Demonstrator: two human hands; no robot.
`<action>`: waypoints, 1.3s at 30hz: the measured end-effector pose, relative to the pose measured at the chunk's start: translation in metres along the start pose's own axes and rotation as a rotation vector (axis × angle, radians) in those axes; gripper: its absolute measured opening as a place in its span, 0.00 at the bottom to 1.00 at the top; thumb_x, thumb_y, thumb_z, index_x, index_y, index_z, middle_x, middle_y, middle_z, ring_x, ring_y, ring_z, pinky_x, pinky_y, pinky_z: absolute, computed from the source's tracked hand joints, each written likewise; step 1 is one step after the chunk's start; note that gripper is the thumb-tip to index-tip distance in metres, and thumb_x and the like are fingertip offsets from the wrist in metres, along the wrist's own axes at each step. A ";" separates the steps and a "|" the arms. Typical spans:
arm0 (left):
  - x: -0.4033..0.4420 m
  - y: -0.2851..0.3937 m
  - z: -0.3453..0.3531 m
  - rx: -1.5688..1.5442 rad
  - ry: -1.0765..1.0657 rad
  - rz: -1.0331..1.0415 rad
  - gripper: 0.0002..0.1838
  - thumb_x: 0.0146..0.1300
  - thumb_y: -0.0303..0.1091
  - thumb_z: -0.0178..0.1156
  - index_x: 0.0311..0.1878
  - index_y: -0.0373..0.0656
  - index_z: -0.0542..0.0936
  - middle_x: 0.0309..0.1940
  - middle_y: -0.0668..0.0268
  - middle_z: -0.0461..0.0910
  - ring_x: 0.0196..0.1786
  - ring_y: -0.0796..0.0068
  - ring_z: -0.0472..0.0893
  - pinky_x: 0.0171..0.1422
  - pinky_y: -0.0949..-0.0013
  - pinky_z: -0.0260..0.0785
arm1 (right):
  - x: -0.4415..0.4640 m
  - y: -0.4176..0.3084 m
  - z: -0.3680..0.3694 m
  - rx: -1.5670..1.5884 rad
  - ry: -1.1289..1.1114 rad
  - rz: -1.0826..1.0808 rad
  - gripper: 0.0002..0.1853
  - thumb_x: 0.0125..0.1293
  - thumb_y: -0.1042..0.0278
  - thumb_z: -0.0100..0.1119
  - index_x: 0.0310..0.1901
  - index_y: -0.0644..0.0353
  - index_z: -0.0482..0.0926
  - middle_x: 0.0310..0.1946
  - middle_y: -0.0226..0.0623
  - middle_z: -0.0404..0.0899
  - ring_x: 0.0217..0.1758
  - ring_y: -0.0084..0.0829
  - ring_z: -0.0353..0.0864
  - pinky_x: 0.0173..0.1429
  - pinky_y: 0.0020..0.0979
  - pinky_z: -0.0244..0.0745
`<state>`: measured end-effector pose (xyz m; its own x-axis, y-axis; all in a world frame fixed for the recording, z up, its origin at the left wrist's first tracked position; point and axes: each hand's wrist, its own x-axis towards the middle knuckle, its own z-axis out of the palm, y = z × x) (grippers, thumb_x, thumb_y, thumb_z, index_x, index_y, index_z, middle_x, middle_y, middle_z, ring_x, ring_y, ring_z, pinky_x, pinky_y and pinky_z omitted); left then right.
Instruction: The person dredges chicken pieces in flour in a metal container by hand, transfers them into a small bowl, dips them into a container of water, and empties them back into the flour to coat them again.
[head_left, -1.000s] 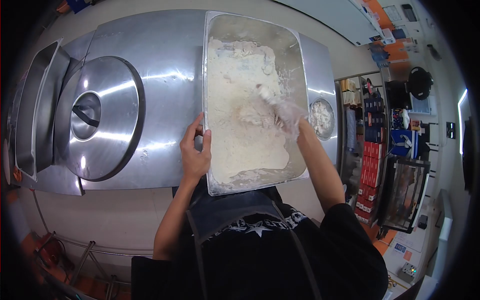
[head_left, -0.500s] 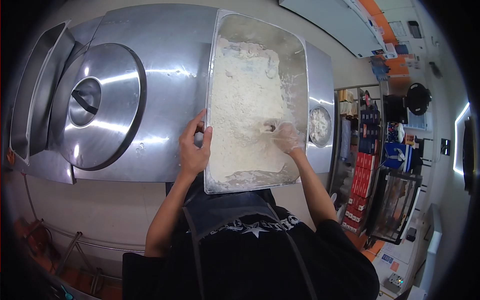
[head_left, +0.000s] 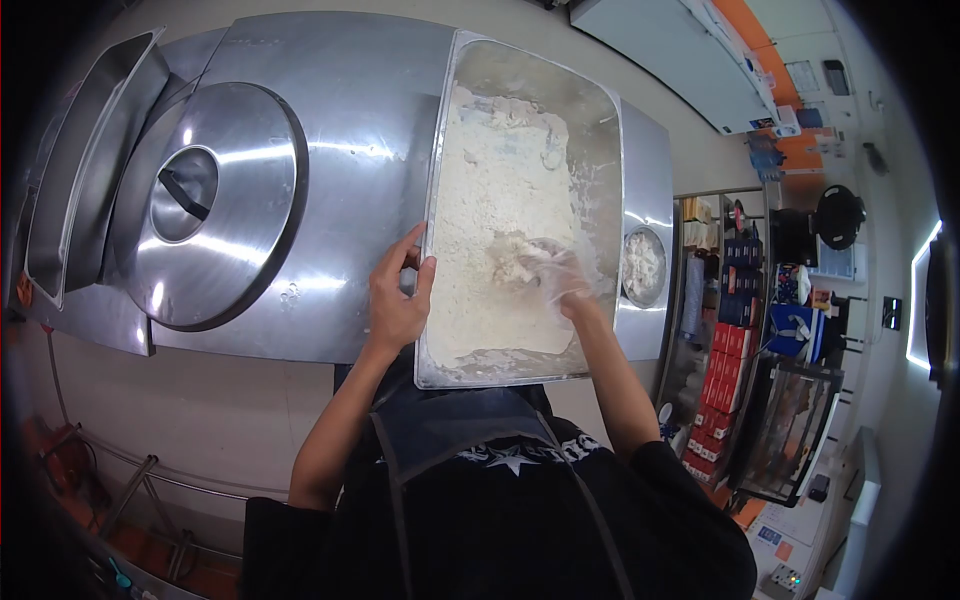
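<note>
A deep metal tray (head_left: 436,190) holds a broad layer of pale flour (head_left: 500,200). My left hand (head_left: 400,300) is at the tray's left edge, fingers and thumb curved against the rim, gripping it. In a clear, flour-dusted glove, my right hand (head_left: 558,278) is down in the flour at the tray's right half. Its fingers are blurred by motion and partly covered, and whether they hold anything cannot be seen. Clumpy flour (head_left: 512,262) lies at its fingertips.
Left of the tray, a round metal lid (head_left: 250,200) with a dark handle rests on the steel table (head_left: 360,110), beside another deep metal pan (head_left: 85,190). A round bowl of white lumps (head_left: 643,266) is at the right. Beyond stand shelves with red boxes (head_left: 722,375).
My right hand has moved through the flour, from a raised blur over the tray to lower in it, slightly leftward since the middle frame. My left hand stays at the rim.
</note>
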<state>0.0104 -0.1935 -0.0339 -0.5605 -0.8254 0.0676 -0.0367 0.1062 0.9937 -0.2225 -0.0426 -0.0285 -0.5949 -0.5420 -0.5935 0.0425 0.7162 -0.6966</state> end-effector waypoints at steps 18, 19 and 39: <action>0.000 0.002 0.000 -0.023 -0.008 -0.043 0.23 0.69 0.26 0.63 0.67 0.37 0.78 0.30 0.66 0.75 0.34 0.77 0.72 0.45 0.70 0.70 | 0.008 0.066 -0.056 -0.951 0.176 -0.442 0.14 0.60 0.64 0.64 0.46 0.60 0.83 0.38 0.53 0.82 0.40 0.52 0.83 0.45 0.45 0.77; 0.000 0.002 0.000 -0.024 -0.008 -0.038 0.23 0.69 0.26 0.63 0.67 0.37 0.78 0.30 0.66 0.75 0.34 0.77 0.72 0.45 0.70 0.70 | 0.008 0.067 -0.060 -1.029 0.175 -0.490 0.16 0.61 0.63 0.64 0.49 0.59 0.83 0.40 0.51 0.83 0.41 0.49 0.84 0.45 0.43 0.77; -0.002 0.002 0.002 -0.052 -0.003 -0.066 0.23 0.70 0.26 0.61 0.67 0.35 0.77 0.31 0.69 0.73 0.35 0.79 0.70 0.43 0.73 0.67 | -0.060 -0.018 -0.117 0.571 0.207 -0.150 0.14 0.70 0.75 0.64 0.54 0.71 0.79 0.52 0.47 0.83 0.51 0.37 0.87 0.55 0.37 0.89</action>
<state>0.0095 -0.1908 -0.0323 -0.5610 -0.8278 0.0017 -0.0302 0.0226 0.9993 -0.2819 0.0283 0.0666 -0.7683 -0.4810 -0.4224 0.3351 0.2600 -0.9056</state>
